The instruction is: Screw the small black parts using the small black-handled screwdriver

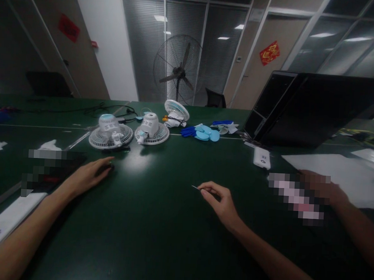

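Presently, head view: right hand (220,198) pinches a thin, pale, metallic-looking rod (195,187) between thumb and fingertips; rod points to 10 o'clock, above the dark green counter (156,238). Left hand (93,173): thumb and fingers extended, small dark item (111,165) at the tips; whether gripped, cannot tell. From left hand: white, round-grilled plastic fan with light-blue cap (109,123) at 12 o'clock; second white fan (150,123) at 2 o'clock. From right hand: light-blue fan blade (209,133), 12 o'clock.

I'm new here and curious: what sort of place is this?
Probably a workroom in an office building: small white fans sit on a green table, before glass partitions with blinds.
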{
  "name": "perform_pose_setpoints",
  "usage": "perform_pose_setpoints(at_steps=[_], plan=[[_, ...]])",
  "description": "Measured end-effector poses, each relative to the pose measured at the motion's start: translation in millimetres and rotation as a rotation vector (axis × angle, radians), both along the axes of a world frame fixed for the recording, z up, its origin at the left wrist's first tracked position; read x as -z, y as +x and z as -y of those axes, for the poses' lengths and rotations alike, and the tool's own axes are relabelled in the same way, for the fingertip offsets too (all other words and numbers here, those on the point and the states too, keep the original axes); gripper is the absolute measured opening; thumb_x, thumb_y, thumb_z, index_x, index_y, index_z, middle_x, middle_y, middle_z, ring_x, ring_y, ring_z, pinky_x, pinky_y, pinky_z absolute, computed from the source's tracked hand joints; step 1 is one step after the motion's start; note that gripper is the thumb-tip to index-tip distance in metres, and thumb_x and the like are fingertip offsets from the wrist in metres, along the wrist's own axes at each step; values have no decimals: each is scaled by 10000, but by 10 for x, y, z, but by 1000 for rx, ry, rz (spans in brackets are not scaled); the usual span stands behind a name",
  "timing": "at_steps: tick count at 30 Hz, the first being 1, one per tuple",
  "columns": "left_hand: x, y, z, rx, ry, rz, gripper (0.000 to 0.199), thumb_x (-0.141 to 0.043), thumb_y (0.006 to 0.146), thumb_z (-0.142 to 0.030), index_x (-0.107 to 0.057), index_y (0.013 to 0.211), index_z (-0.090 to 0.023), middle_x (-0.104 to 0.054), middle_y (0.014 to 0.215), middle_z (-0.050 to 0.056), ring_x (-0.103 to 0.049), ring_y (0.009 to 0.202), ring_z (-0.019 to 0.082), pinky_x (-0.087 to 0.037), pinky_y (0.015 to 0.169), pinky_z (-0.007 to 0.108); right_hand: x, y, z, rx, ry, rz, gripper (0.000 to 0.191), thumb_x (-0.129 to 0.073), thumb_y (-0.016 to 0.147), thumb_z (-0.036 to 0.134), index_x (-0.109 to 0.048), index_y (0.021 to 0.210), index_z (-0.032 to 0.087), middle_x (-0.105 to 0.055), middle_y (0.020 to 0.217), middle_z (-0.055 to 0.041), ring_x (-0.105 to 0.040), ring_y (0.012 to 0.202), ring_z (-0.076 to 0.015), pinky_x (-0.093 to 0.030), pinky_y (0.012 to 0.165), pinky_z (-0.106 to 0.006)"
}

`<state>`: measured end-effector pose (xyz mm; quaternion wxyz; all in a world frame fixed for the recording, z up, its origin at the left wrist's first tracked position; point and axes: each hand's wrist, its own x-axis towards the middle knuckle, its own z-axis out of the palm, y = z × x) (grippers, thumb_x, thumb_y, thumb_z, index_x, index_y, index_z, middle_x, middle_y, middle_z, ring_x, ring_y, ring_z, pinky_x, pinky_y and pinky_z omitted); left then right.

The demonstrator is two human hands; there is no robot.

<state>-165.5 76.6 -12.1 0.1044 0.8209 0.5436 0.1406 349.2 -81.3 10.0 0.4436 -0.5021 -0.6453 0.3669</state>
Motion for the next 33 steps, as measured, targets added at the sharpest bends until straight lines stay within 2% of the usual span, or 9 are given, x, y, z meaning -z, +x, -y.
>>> perform_pose_setpoints(at_steps=[3, 6, 12, 18, 25, 28, 33], plan=[[-39, -24, 27, -83, -7, 51, 689, -405, 1015, -534, -361, 1585, -148, -657, 1354, 132, -645, 1210, 303, -482, 1083, 433, 22, 5, -5, -3, 11, 2, 227, -601, 1007, 378, -747, 1057, 211, -715, 985, -67, -662, 902, -235, -511, 771, -347], [-57, -77, 27, -134, 19, 116, 692, -411, 1003, -533, -382, 1559, -122, -665, 1329, 138, -632, 1223, 299, -473, 1087, 427, 56, 18, -15, -18, 14, 0, 225, -601, 1017, 377, -745, 1076, 215, -713, 996, -66, -667, 904, -232, -519, 777, -345], [-49, -133, -11, -143, 57, 147, 732, -479, 942, -657, -528, 1433, -117, -664, 1323, 152, -642, 1195, 307, -503, 1049, 420, 59, 22, -19, -26, 35, 10, 216, -608, 1013, 369, -751, 1061, 215, -722, 993, -67, -679, 904, -234, -534, 794, -354], [-70, -171, -34, -138, 64, 41, 757, -443, 899, -775, -728, 1178, -132, -680, 1248, 139, -664, 1113, 306, -525, 1003, 389, 54, 5, -17, -18, 41, 22, 204, -614, 1015, 357, -753, 1056, 213, -731, 990, -63, -686, 917, -231, -537, 803, -351], [-7, -284, -86, -141, 44, 43, 628, -465, 919, -725, -731, 1089, -182, -716, 1168, 73, -683, 1071, 283, -534, 984, 377, 62, 14, -16, -23, 29, 34, 201, -614, 1016, 355, -755, 1066, 221, -731, 1009, -64, -690, 922, -235, -544, 805, -357], [-31, -208, -50, -164, 56, 36, 611, -465, 935, -695, -702, 1129, -167, -724, 1184, 89, -681, 1087, 285, -533, 984, 377, 82, 23, -24, -34, 22, 27, 211, -610, 1021, 371, -748, 1082, 223, -729, 1019, -67, -689, 933, -240, -544, 808, -366], [-126, 44, 55, -291, 69, 130, 680, -467, 915, -740, -649, 1209, -154, -755, 1183, 102, -718, 1029, 272, -565, 919, 362, 103, 30, -34, -43, 15, 27, 231, -608, 1023, 398, -747, 1082, 223, -731, 1012, -68, -687, 932, -244, -541, 807, -372]])
